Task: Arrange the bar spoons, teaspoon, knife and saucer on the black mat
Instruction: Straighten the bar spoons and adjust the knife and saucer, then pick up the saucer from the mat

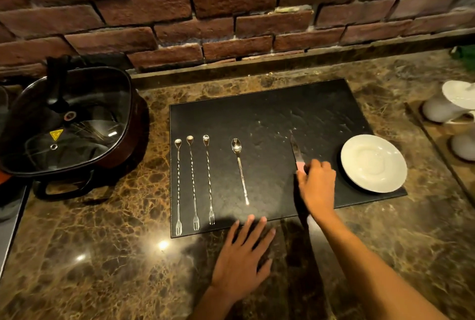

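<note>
A black mat [270,114] lies on the marble counter. Three long twisted bar spoons with fork ends lie side by side at its left: bar spoon one [178,186], bar spoon two [193,183], bar spoon three [209,180]. A teaspoon [240,168] lies right of them. A knife [296,150] with a pink handle lies right of centre, blade pointing away, and my right hand [317,186] is closed on its handle. A white saucer [374,162] sits at the mat's right edge. My left hand [244,258] rests flat on the counter, fingertips on the mat's front edge.
A square dark pot with a glass lid [66,124] stands left of the mat. White ceramic pieces [452,103] sit on a wooden tray at the far right. A brick wall [231,11] backs the counter. A metal edge runs along the lower left.
</note>
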